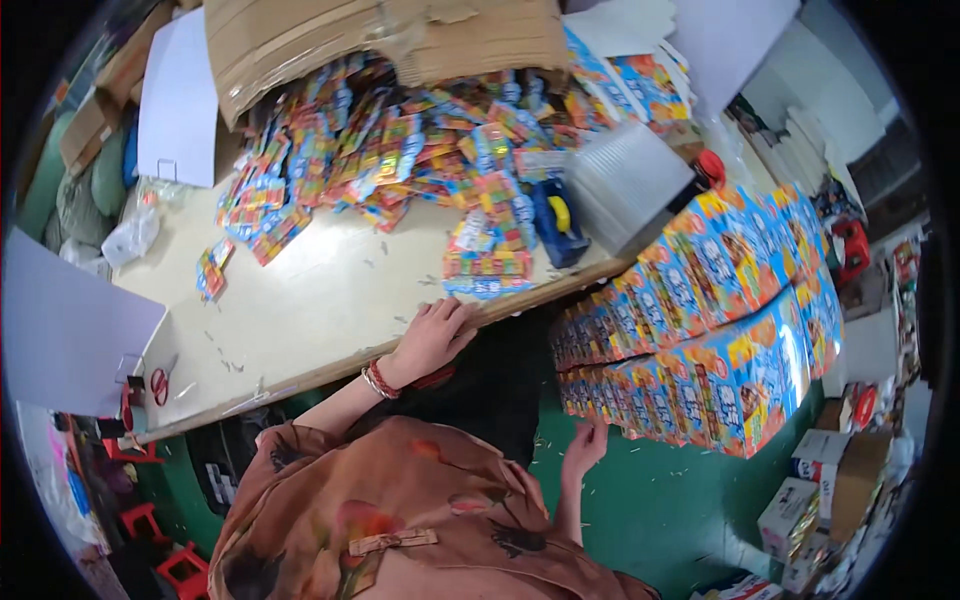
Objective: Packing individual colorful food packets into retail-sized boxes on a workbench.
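My left hand (432,345) rests on the front edge of the table (300,330), its fingers loosely extended and nothing visible in them. A red braided bracelet circles that wrist. Just beyond the fingertips lie colourful printed packets (487,255), close to the table edge. Lower and to the right, my right hand (584,450) hangs beside the stacked blue and orange printed boxes (700,310). Its fingers point upward near the stack's lower edge, loosely apart, and I see nothing held. Whether they touch the boxes I cannot tell.
A large pile of packets (390,150) spills from a cardboard box (300,45) at the back. A blue tape dispenser (560,225) stands beside a translucent plastic bin (625,185). Red scissors (160,385) lie at left. Red stools (185,570) stand on the green floor.
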Available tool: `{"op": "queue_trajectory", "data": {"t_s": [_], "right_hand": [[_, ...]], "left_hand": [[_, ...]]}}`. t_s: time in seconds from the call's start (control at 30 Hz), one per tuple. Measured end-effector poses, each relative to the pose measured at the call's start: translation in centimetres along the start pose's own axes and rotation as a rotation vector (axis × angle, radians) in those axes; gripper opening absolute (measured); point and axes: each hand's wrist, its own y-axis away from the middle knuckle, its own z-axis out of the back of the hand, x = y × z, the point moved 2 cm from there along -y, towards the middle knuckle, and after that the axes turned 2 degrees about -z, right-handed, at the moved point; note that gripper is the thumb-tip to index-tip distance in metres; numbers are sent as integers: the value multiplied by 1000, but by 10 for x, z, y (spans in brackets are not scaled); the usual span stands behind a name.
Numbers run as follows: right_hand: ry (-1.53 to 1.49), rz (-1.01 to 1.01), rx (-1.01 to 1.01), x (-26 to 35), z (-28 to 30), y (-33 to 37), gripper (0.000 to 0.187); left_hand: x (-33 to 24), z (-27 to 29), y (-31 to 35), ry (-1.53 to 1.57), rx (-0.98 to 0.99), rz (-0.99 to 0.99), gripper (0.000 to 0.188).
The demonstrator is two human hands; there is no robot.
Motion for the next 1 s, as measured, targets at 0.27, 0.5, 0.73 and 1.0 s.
{"op": "queue_trajectory", "data": {"t_s": [0.27, 0.5, 0.73, 1.0], "right_hand": [[-635, 112, 693, 207, -228, -87, 26], [-801, -441, 731, 263, -362, -123, 37], [-734, -124, 599, 272, -387, -140, 27], [-799, -67, 615, 337, -374, -151, 26]], "left_hand": [[119, 59, 42, 450, -504, 317, 34], [213, 102, 37, 326, -585, 414, 22], [272, 105, -90, 187, -639, 368, 67], [311, 93, -107, 486, -836, 578, 38]]}}
